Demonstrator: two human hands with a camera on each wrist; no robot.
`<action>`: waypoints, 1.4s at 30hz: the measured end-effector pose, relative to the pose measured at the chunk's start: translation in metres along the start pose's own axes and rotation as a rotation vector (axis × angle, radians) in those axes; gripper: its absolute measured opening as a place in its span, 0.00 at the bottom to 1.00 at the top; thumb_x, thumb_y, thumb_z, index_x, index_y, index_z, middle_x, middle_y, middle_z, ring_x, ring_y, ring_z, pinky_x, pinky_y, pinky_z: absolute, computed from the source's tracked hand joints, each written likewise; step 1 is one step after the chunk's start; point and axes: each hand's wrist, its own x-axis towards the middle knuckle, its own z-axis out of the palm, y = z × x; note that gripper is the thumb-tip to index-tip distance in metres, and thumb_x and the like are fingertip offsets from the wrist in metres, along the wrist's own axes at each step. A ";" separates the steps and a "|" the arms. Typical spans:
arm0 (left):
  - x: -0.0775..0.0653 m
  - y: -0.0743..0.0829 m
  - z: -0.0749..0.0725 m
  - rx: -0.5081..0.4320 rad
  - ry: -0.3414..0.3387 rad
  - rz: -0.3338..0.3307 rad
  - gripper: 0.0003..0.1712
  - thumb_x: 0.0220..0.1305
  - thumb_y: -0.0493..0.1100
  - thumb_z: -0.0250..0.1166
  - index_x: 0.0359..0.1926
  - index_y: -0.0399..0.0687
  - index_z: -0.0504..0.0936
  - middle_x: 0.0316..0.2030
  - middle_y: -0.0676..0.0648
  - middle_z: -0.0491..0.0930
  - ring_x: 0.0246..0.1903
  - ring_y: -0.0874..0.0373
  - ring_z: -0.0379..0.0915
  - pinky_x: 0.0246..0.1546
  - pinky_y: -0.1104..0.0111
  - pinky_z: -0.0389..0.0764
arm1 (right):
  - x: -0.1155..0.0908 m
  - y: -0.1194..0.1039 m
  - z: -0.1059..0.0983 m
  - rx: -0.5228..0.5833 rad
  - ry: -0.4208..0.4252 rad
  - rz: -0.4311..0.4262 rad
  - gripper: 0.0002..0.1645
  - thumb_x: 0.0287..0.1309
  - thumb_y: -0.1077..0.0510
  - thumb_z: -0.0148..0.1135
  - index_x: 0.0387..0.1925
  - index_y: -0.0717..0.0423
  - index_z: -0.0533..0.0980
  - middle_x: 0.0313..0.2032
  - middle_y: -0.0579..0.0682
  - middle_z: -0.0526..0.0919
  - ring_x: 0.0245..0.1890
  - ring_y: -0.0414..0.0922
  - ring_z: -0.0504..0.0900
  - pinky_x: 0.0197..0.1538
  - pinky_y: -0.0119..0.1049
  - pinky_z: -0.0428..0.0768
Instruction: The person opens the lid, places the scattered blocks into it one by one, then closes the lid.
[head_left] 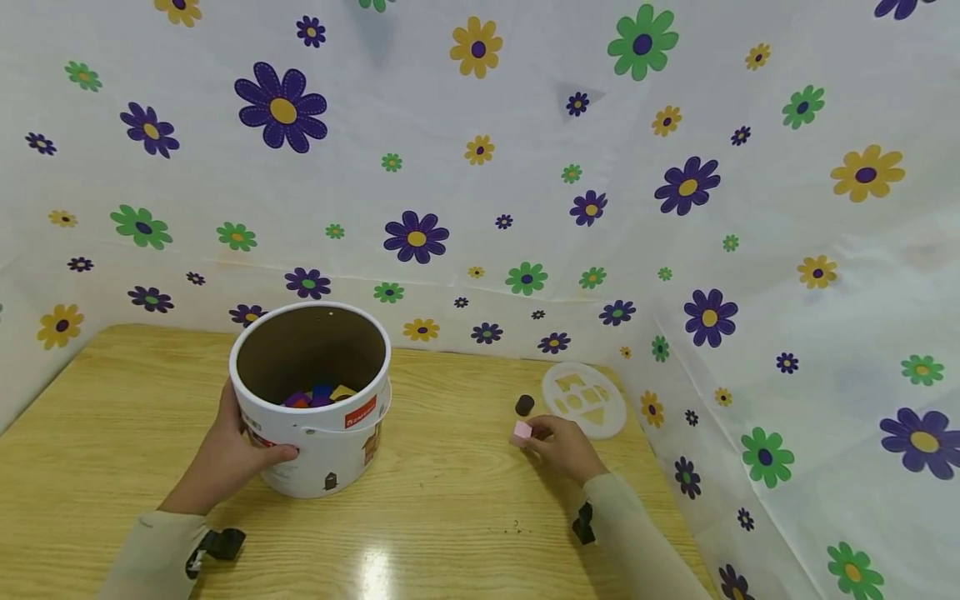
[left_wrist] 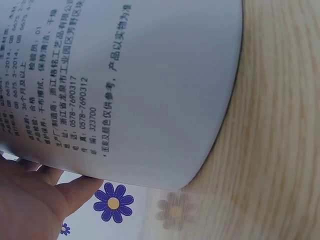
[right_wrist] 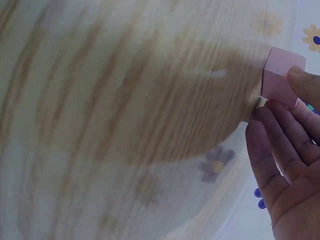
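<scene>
On the left stands a white bucket [head_left: 300, 477] with printed labels and a wire handle, and several coloured blocks [head_left: 321, 394] lie low inside it. My left hand [head_left: 225, 454] holds the bucket's near left side, thumb across the front and fingers round the side. Small print covers the bucket wall [left_wrist: 170, 100] in the left wrist view. Over on the right, my right hand [head_left: 566, 447] pinches a small pink block [head_left: 522, 432] between thumb and fingers. The same pink block [right_wrist: 282, 77] shows up close against the tabletop in the right wrist view.
A dark, short cylinder [head_left: 525, 405] is just behind the pink block. Beyond my right hand lies a white round board [head_left: 611, 417] with cut-out shapes. Flower-patterned cloth [head_left: 450, 192] walls the wooden table [head_left: 450, 517] at the back and right.
</scene>
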 end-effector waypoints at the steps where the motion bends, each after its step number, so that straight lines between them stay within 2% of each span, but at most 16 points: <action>1: 0.000 0.000 -0.001 0.002 0.001 -0.001 0.77 0.55 0.41 0.82 0.80 0.77 0.28 0.77 0.32 0.48 0.72 0.24 0.49 0.62 0.20 0.55 | 0.000 0.000 0.000 -0.001 0.002 -0.001 0.13 0.62 0.55 0.74 0.47 0.55 0.85 0.39 0.45 0.88 0.40 0.43 0.85 0.49 0.47 0.86; 10: -0.001 0.000 -0.004 0.015 -0.003 -0.027 0.77 0.53 0.42 0.83 0.81 0.77 0.30 0.79 0.35 0.46 0.74 0.23 0.46 0.62 0.20 0.55 | 0.002 -0.004 0.000 -0.037 0.015 -0.025 0.13 0.62 0.51 0.74 0.46 0.51 0.86 0.39 0.42 0.88 0.40 0.42 0.85 0.50 0.46 0.86; 15: 0.000 -0.002 -0.005 0.004 -0.019 -0.035 0.76 0.55 0.42 0.82 0.80 0.80 0.29 0.80 0.37 0.45 0.75 0.24 0.44 0.62 0.20 0.54 | 0.007 -0.024 -0.008 -0.018 0.048 -0.069 0.14 0.65 0.55 0.72 0.50 0.51 0.85 0.43 0.45 0.87 0.43 0.44 0.85 0.48 0.46 0.86; 18: 0.000 -0.002 -0.005 0.010 -0.022 -0.036 0.76 0.56 0.42 0.81 0.80 0.80 0.28 0.80 0.37 0.44 0.75 0.23 0.44 0.61 0.19 0.55 | 0.014 -0.048 -0.014 0.007 0.093 -0.112 0.16 0.66 0.55 0.71 0.54 0.52 0.84 0.45 0.46 0.87 0.42 0.43 0.84 0.46 0.44 0.85; 23: 0.001 -0.002 -0.005 0.005 -0.017 -0.028 0.76 0.56 0.42 0.81 0.80 0.80 0.28 0.80 0.36 0.43 0.74 0.20 0.43 0.60 0.18 0.52 | 0.029 -0.100 -0.023 0.075 0.159 -0.221 0.16 0.67 0.55 0.70 0.54 0.53 0.84 0.49 0.49 0.86 0.44 0.46 0.83 0.45 0.44 0.87; 28: 0.001 -0.003 -0.004 -0.015 -0.029 -0.028 0.76 0.56 0.41 0.81 0.80 0.79 0.28 0.80 0.36 0.43 0.74 0.22 0.43 0.60 0.18 0.53 | 0.041 -0.148 -0.023 0.171 0.182 -0.318 0.16 0.66 0.57 0.71 0.54 0.53 0.82 0.51 0.49 0.84 0.51 0.52 0.83 0.48 0.43 0.89; 33: 0.001 -0.004 -0.004 -0.016 -0.030 -0.038 0.76 0.56 0.41 0.81 0.80 0.80 0.29 0.80 0.38 0.43 0.75 0.24 0.44 0.61 0.19 0.54 | 0.049 -0.194 -0.021 0.248 0.219 -0.445 0.17 0.67 0.59 0.70 0.55 0.56 0.81 0.51 0.51 0.83 0.51 0.52 0.82 0.50 0.41 0.89; 37: 0.000 -0.003 -0.004 -0.002 -0.026 -0.043 0.76 0.56 0.41 0.81 0.79 0.82 0.28 0.80 0.36 0.43 0.74 0.22 0.45 0.60 0.18 0.55 | 0.051 -0.225 -0.017 0.260 0.266 -0.551 0.18 0.66 0.60 0.70 0.56 0.57 0.81 0.50 0.52 0.83 0.50 0.51 0.82 0.51 0.37 0.87; 42: -0.001 -0.002 -0.005 0.009 -0.024 -0.034 0.76 0.57 0.42 0.80 0.79 0.84 0.28 0.81 0.38 0.42 0.74 0.22 0.45 0.60 0.19 0.56 | 0.049 -0.253 -0.009 0.205 0.264 -0.607 0.19 0.67 0.59 0.70 0.57 0.57 0.81 0.52 0.50 0.84 0.50 0.47 0.82 0.55 0.34 0.84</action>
